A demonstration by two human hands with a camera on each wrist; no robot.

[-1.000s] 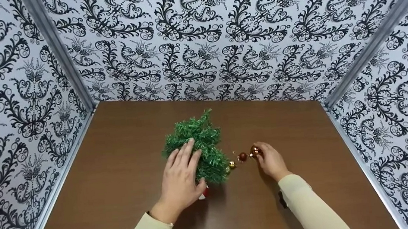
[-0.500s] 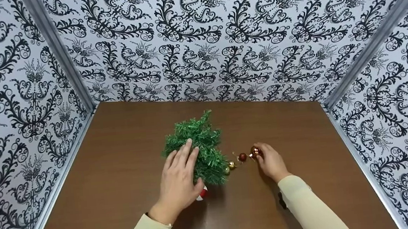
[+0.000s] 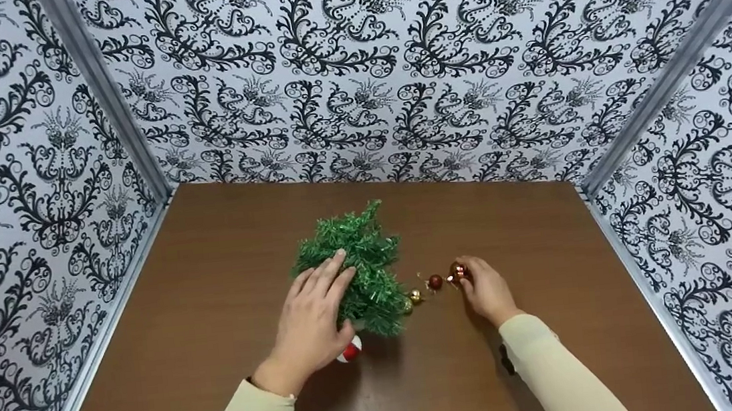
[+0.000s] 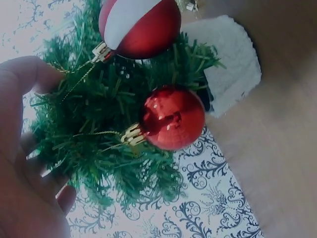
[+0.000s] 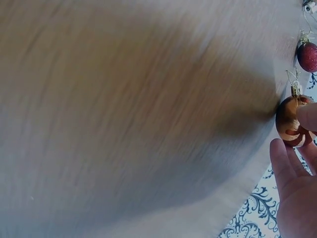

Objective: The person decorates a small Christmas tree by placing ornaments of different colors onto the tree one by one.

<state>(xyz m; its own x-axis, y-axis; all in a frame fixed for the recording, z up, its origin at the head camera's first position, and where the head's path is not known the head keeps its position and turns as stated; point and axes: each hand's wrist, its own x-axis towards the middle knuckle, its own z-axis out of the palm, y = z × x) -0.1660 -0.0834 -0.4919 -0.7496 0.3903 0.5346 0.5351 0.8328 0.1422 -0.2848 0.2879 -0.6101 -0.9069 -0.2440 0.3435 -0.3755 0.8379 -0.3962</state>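
Observation:
A small green artificial Christmas tree (image 3: 362,266) stands mid-table. My left hand (image 3: 310,318) rests on its left side with extended fingers against the branches. In the left wrist view, a red-and-white striped bauble (image 4: 143,27) and a shiny red bauble (image 4: 173,119) hang from the tree by gold strings. The white base (image 4: 233,64) shows behind them. To the right of the tree, my right hand (image 3: 488,291) pinches a copper-coloured bauble (image 5: 290,121) between thumb and fingers, at the tabletop. Part of that bauble is hidden by the thumb.
Between tree and right hand lie a dark red bauble (image 3: 435,282) and small gold baubles (image 3: 415,296), one partly behind the branches. The brown table (image 3: 242,244) is enclosed by patterned wall panels (image 3: 356,99) with grey metal corner posts (image 3: 110,89).
My left hand has shifted a little left and toward me. The tree has turned slightly, and the striped bauble beneath the hand has moved left and shows more. The right hand stays in place.

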